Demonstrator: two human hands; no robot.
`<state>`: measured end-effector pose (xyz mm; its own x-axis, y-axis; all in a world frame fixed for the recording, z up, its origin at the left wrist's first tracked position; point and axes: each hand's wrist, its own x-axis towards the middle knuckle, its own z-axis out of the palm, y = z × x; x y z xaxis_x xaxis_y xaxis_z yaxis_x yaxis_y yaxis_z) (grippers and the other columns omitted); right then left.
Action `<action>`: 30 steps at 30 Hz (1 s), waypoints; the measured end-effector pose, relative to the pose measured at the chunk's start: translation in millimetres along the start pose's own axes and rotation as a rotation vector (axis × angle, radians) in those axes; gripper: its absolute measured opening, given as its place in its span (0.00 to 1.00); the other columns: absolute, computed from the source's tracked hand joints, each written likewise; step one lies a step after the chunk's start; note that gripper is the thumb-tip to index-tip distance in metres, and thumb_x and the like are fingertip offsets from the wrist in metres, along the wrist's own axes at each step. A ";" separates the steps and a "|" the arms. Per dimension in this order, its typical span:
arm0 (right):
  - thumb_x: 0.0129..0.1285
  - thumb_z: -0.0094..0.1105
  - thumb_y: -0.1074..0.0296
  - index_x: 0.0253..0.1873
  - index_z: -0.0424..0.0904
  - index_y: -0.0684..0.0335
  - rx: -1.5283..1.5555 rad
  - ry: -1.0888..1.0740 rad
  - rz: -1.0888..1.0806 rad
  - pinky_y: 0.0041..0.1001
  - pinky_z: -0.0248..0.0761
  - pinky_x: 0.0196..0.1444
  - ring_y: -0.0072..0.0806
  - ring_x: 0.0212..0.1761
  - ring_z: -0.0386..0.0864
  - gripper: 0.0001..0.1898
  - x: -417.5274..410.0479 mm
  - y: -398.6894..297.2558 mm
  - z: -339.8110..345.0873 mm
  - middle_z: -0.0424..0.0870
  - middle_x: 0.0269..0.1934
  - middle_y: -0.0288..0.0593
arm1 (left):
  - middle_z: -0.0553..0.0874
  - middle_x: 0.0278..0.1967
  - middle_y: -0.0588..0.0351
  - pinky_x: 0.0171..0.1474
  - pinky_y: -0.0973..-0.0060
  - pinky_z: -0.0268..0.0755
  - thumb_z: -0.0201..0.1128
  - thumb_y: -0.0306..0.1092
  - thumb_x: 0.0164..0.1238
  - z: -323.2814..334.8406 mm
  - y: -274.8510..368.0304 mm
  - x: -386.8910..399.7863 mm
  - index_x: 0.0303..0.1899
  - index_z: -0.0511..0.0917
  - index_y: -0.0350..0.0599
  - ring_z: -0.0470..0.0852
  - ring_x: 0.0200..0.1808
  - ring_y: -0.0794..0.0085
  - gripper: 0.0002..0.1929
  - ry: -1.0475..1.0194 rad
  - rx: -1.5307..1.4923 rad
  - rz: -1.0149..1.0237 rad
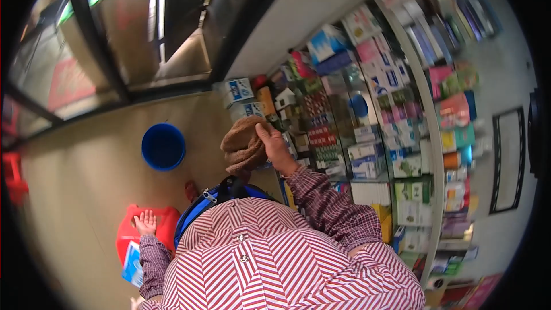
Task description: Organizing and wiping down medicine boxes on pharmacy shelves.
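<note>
My right hand (277, 148) grips a folded brown terry cloth (243, 144), held out in front of the glass display case (370, 114). Thumb on top, it pinches the cloth's right side, and the rest hangs in loose folds. To the left, my left hand (147, 223) is spread with nothing in it, above a red plastic seat (165, 224). A blue and white packet (133, 262) lies by that seat's lower edge, beside my left sleeve. On the floor ahead stands a round blue bucket (163, 146); its contents are too dark to tell.
Glass shelves to my right hold many cartons (366, 155), with more packages on the counter top (458, 114). White and blue boxes (239, 90) stand at the case's far end. Dark-framed glass panels (107, 51) line the far side. A red plastic object (15, 176) is at far left.
</note>
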<state>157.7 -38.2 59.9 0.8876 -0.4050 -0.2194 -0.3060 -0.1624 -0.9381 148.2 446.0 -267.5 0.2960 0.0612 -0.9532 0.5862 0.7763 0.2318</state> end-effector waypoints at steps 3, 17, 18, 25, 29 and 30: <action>0.74 0.43 0.50 0.61 0.70 0.67 0.389 0.061 -0.047 0.29 0.68 0.59 0.30 0.55 0.76 0.25 -26.5 -38.3 -79.2 0.77 0.55 0.43 | 0.75 0.60 0.56 0.62 0.60 0.66 0.45 0.60 0.72 76.5 -10.1 1.7 0.66 0.61 0.48 0.76 0.59 0.63 0.31 -0.077 0.317 0.035; 0.73 0.40 0.50 0.69 0.59 0.64 0.770 0.337 -0.333 0.38 0.63 0.67 0.41 0.63 0.71 0.28 -96.7 83.7 -253.6 0.71 0.61 0.52 | 0.80 0.50 0.47 0.43 0.66 0.76 0.56 0.43 0.69 550.7 -344.9 -124.4 0.63 0.66 0.45 0.83 0.45 0.60 0.24 -0.930 1.268 -0.009; 0.73 0.40 0.50 0.69 0.59 0.63 0.754 0.353 -0.331 0.38 0.64 0.67 0.41 0.63 0.71 0.28 -105.5 95.8 -267.5 0.71 0.61 0.52 | 0.80 0.50 0.48 0.43 0.67 0.76 0.57 0.43 0.69 572.4 -386.5 -142.9 0.63 0.66 0.44 0.83 0.44 0.61 0.25 -0.983 1.304 -0.025; 0.72 0.42 0.54 0.68 0.59 0.63 0.637 0.387 -0.269 0.38 0.64 0.66 0.41 0.63 0.71 0.26 -154.3 166.5 -281.5 0.72 0.60 0.51 | 0.77 0.54 0.46 0.46 0.65 0.76 0.63 0.42 0.66 672.0 -578.4 -197.6 0.67 0.61 0.40 0.80 0.48 0.59 0.33 -0.948 1.546 0.173; 0.72 0.43 0.57 0.68 0.60 0.63 0.586 0.362 -0.229 0.38 0.64 0.66 0.41 0.63 0.71 0.25 -173.2 192.0 -300.6 0.72 0.60 0.51 | 0.76 0.55 0.42 0.48 0.65 0.74 0.66 0.40 0.63 705.7 -633.4 -160.5 0.66 0.62 0.35 0.80 0.47 0.59 0.34 -0.730 1.428 0.448; 0.72 0.44 0.57 0.68 0.60 0.63 0.555 0.416 -0.199 0.38 0.64 0.66 0.41 0.63 0.71 0.25 -186.9 198.1 -305.7 0.72 0.60 0.51 | 0.81 0.47 0.46 0.43 0.63 0.73 0.68 0.37 0.61 699.5 -666.4 -173.4 0.56 0.71 0.30 0.80 0.40 0.65 0.27 -0.735 1.354 0.429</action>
<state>-174.0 -269.8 -2.9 0.6696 -0.7426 -0.0137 0.1661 0.1677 -0.9717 233.8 -520.7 -121.1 0.6550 -0.4942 -0.5716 0.4554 -0.3455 0.8205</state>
